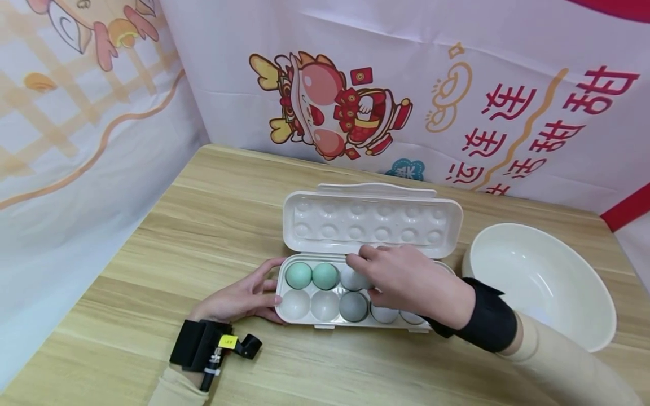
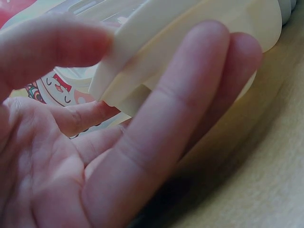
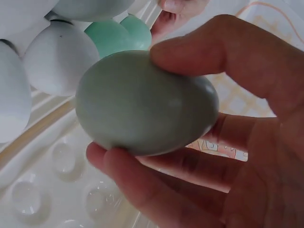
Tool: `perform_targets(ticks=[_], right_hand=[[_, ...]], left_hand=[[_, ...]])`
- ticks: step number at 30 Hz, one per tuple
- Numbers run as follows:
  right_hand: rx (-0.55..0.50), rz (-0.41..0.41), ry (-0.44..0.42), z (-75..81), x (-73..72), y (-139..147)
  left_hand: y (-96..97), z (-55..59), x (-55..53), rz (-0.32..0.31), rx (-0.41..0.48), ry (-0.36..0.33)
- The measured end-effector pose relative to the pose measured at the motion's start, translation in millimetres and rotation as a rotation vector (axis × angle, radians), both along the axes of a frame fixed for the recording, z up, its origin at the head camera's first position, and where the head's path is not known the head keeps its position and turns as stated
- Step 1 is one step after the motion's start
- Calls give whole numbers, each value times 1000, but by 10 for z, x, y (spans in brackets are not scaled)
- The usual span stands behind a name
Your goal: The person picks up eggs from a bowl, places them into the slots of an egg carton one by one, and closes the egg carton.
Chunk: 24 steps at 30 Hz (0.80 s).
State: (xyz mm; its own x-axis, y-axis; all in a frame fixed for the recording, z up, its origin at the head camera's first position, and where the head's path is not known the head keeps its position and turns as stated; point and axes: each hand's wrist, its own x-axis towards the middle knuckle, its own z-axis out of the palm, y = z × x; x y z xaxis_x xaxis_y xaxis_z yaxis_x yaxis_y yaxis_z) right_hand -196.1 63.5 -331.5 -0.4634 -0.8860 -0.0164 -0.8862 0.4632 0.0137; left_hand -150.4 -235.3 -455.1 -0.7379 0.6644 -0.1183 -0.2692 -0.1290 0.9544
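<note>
A white plastic egg carton (image 1: 330,325) lies on the table with its dimpled lid (image 1: 370,217) folded back. My left hand (image 1: 244,296) holds its left end; in the left wrist view, fingers lie along the carton's pale side wall (image 2: 142,47). Over the carton, my right hand (image 1: 408,282) grips a pale grey-green egg (image 3: 142,102) between thumb and fingers. Two mint-green eggs (image 1: 312,276) sit at the left of the back row, and a grey egg (image 1: 353,306) sits in the front row. The right hand hides part of the carton's right side.
A large cream bowl (image 1: 553,270) stands to the right of the carton, partly behind the right forearm. Printed cloth (image 1: 355,34) hangs behind the wooden table (image 1: 223,203) and along its left side. The left wrist carries a black strap with a small camera mount (image 1: 249,345).
</note>
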Motion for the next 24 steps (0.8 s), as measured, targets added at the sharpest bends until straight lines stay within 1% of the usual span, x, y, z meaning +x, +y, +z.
perform_targets(ticks=[10, 18, 24], right_hand=[[4, 132, -5, -45, 33, -131], [22, 256, 70, -100, 78, -287], [55, 282, 28, -157, 101, -379]], left_hand=[[7, -11, -3, -3, 16, -7], [-2, -5, -3, -4, 10, -7], [-1, -11, -11, -9, 15, -10]])
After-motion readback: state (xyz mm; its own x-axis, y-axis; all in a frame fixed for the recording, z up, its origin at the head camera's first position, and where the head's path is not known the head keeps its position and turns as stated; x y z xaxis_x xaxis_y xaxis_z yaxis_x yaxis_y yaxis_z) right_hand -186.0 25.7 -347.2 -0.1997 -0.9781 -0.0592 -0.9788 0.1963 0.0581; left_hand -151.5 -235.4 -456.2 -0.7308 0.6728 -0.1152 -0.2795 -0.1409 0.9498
